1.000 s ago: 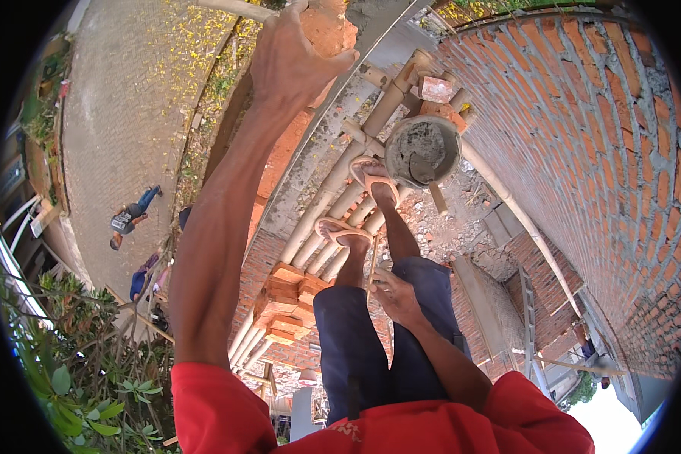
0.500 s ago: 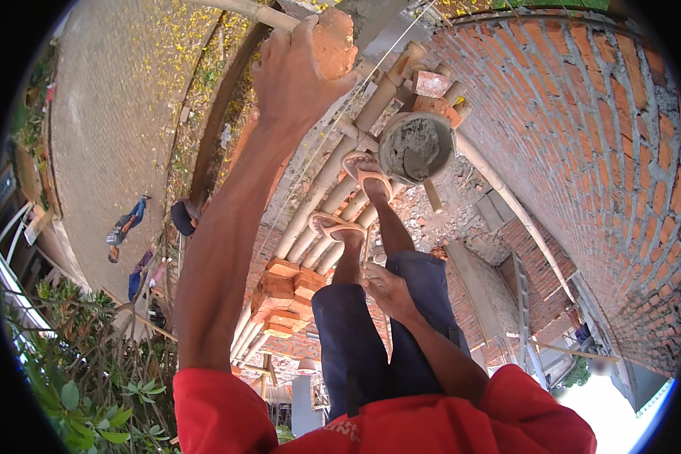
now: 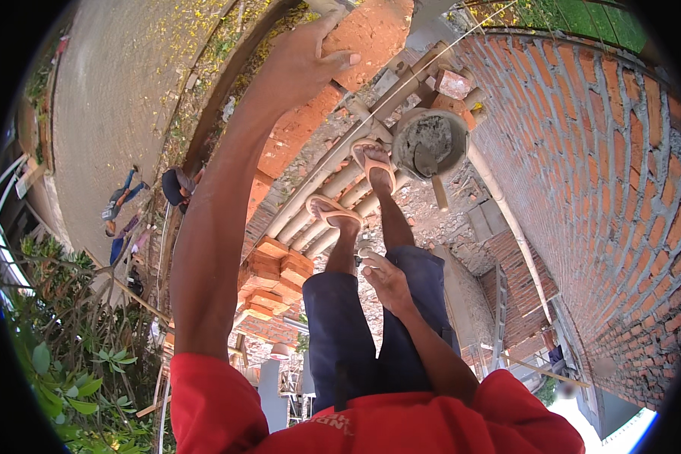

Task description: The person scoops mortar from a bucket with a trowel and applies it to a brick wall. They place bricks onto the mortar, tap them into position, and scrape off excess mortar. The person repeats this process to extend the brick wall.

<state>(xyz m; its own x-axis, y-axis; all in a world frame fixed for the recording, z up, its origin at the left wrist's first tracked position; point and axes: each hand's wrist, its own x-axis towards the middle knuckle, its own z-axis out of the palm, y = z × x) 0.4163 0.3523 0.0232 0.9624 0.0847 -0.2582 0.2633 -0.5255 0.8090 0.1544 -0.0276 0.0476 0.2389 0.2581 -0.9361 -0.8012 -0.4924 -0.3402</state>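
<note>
My left hand [image 3: 304, 66] reaches far ahead and grips an orange brick [image 3: 374, 45], with the thumb along its near side. This brick is at the far end of a row of orange bricks [image 3: 299, 135], beside a taut string [image 3: 401, 94]; I cannot tell whether it rests on them. Close to my body, in front of my thighs, is my right hand [image 3: 387, 284] with curled fingers; what they hold, if anything, I cannot make out. Ahead and to the right stands a round bucket [image 3: 462, 150] of grey mortar [image 3: 430, 135], with a wooden-handled trowel [image 3: 440, 193] in it.
My sandalled feet stand on bamboo poles [image 3: 327, 198]. A stack of bricks [image 3: 268, 278] lies left of my legs, and a broken brick [image 3: 452, 85] beyond the bucket. A brick wall [image 3: 583, 151] rises on the right. People [image 3: 121, 200] are far below at left, near leafy branches [image 3: 68, 386].
My left hand has shifted slightly, and the brick has swung to the right, showing a longer face. My right hand stays near my thighs. The view has turned a little.
</note>
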